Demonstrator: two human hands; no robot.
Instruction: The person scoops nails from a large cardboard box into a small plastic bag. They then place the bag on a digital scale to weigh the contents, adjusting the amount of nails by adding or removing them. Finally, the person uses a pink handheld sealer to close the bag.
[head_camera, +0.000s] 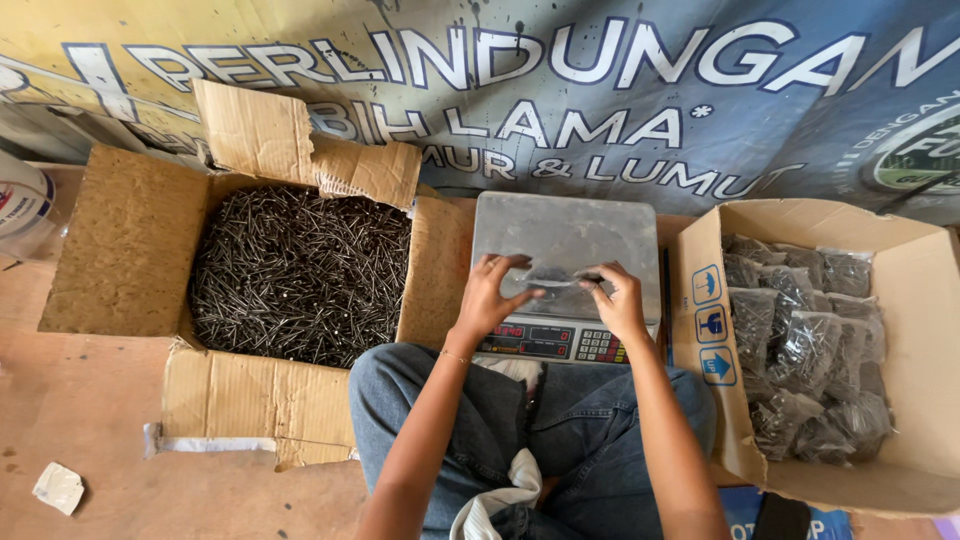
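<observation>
setting: bare floor (100, 410), dusty brown, person seated on it in jeans; big printed banner (600, 90) hung as backdrop behind everything
scale: digital weighing scale (566, 275) with metal platter, straight ahead of the knees, red display and keypad on the front edge facing the person
left hand: left hand (492, 298) over the platter, fingers curled, pinching the left end of a small clear plastic bag (553, 277)
right hand: right hand (615, 298) over the platter, fingers pinching the right end of the same bag
grip state: both hands closed narrow on the bag, thumb against fingertips; bag stretched between them
bag position: just above the front half of the platter, between the two hands; cannot tell if it touches the platter; contents not readable
nail box: open cardboard box (300, 275) left of the scale, flaps folded out, full of loose dark nails (300, 270); its right flap just beside the scale
packed box: second cardboard box (905, 300) right of the scale, tilted open toward the person, holding filled bags of nails (805, 350) piled together
other: white cloth (500, 490) in the lap; crumpled paper scrap (58, 487) on the floor far left; clear plastic container (22, 205) at the left edge, partly out of view
</observation>
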